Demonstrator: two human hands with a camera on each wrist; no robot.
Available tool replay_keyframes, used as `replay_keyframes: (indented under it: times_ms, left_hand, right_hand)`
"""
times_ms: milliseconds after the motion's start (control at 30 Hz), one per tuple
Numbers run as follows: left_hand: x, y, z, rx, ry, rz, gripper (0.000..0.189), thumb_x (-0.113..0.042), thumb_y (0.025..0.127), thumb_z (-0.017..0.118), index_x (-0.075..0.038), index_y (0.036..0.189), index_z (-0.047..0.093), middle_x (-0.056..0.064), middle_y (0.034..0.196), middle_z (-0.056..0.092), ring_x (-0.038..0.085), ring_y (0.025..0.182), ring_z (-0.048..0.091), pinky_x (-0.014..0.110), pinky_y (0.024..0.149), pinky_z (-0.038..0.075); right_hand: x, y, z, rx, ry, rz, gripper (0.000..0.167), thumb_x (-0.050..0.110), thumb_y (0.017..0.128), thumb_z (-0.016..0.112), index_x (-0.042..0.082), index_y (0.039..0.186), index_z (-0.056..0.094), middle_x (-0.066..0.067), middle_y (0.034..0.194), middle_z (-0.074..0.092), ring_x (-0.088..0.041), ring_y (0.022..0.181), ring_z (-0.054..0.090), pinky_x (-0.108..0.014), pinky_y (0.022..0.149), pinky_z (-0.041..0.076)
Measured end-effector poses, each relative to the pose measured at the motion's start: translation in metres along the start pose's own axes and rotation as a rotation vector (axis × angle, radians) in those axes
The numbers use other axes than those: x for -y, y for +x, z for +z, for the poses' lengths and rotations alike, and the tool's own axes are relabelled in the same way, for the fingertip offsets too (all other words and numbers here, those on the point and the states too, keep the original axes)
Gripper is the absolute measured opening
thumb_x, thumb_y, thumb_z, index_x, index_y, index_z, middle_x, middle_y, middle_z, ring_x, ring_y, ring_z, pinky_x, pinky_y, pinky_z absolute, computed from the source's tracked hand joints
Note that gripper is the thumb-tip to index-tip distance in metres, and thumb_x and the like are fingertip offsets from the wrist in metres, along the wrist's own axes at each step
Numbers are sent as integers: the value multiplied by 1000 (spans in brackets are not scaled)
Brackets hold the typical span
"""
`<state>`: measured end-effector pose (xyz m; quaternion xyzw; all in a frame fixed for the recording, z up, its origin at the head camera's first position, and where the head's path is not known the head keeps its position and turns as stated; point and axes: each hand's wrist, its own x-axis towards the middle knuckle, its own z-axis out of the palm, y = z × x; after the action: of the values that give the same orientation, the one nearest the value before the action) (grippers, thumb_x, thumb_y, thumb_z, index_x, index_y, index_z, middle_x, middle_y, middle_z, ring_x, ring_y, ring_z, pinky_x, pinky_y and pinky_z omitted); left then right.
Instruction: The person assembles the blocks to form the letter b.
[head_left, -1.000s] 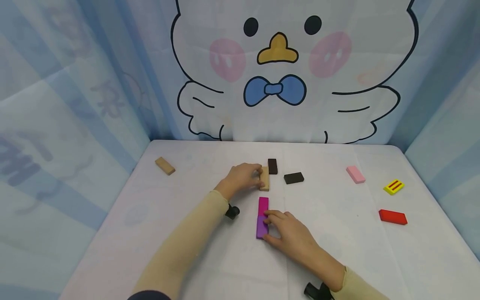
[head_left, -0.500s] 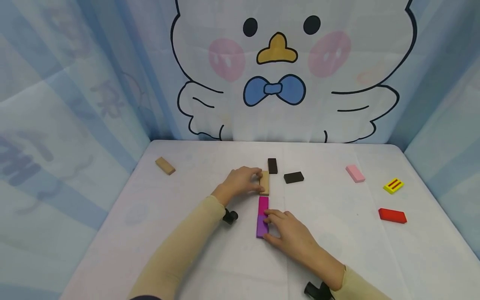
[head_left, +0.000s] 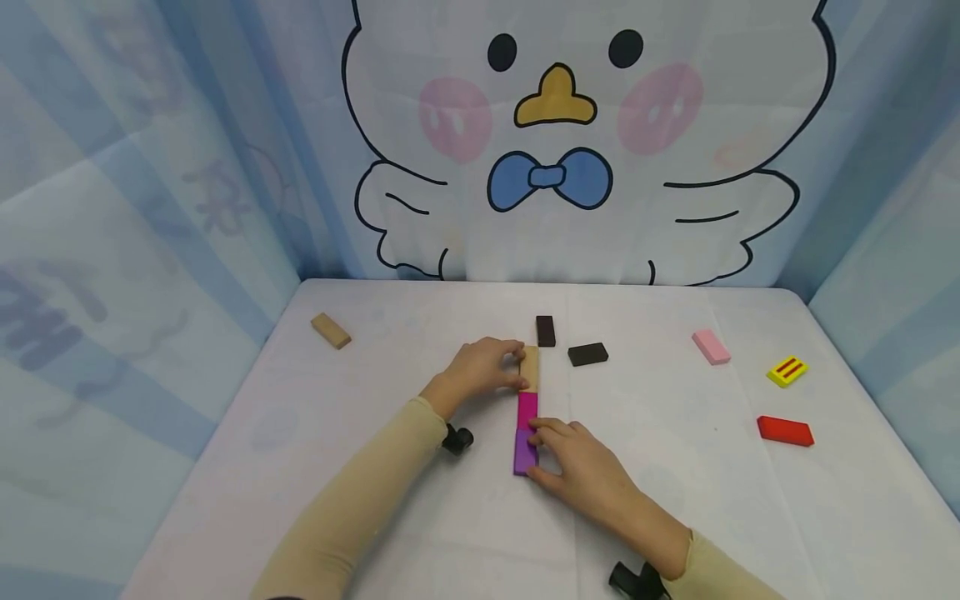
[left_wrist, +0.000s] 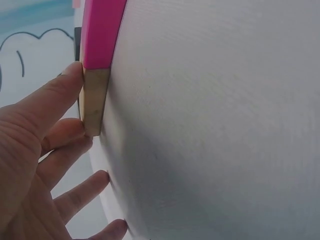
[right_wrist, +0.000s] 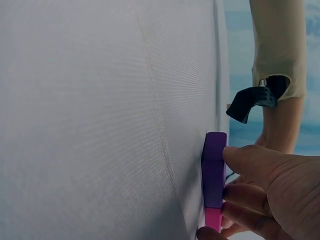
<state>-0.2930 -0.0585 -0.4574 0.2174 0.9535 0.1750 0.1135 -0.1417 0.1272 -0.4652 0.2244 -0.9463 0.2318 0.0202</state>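
Left fingers: here's the left hand [head_left: 480, 367], thumb and fingertips bridging the long side of a tan wooden block [head_left: 531, 367], thumb at the near end, index at the far end, a block's-length gap between them; the remaining fingers fan out loosely.
Tan block: flat on the table, long axis running away from the person, near end square against the magenta block [head_left: 527, 408], contact clear in the left wrist view.
Right fingers: over to the right hand [head_left: 585, 471], thumb at the near end of the purple block [head_left: 524, 457], bent fingers up by the magenta seam; part-open, that grip, along the right-hand side.
Purple block: nearest of the three, pointing the same way, end to end with the magenta; one straight row, a slight rightward lean at the far end.
Dark pair: one dark brown block [head_left: 545, 331] just past the tan one's far right corner, pointing away; a blackish block [head_left: 588, 355] lying more crosswise near it.
Right-hand group: well apart, a pink block [head_left: 711, 347] and a red-striped yellow block [head_left: 787, 372], both slanted, then a red block [head_left: 785, 431] nearly crosswise.
Far left: another wooden block [head_left: 330, 331], lying diagonally.
Backdrop: a cartoon-bird curtain [head_left: 555, 96] behind the white tabletop [head_left: 660, 483].
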Motion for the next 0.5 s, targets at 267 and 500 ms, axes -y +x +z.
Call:
replay_keyframes:
  times_ms: [267,500]
  left_hand:
    - [0,-1,1,-6,2,2,58,-48,91,78,-21,140,63,-1,148,61,24,138,56,54,112,45]
    - [1,1,3,-19,-15,1,57,-47,90,79,-21,139,63,-2,149,60,23,138,56,50,113,45]
  right_hand:
    - [0,-1,-1,-1,-10,-1,29,25,82,88,15,105,73,-2,136,68,-24,108,65,-44,98,56]
    - [0,0,-1,2,-8,2,29,24,83,88,15,104,72,-2,136,68,-25,109,64,-46,101,54]
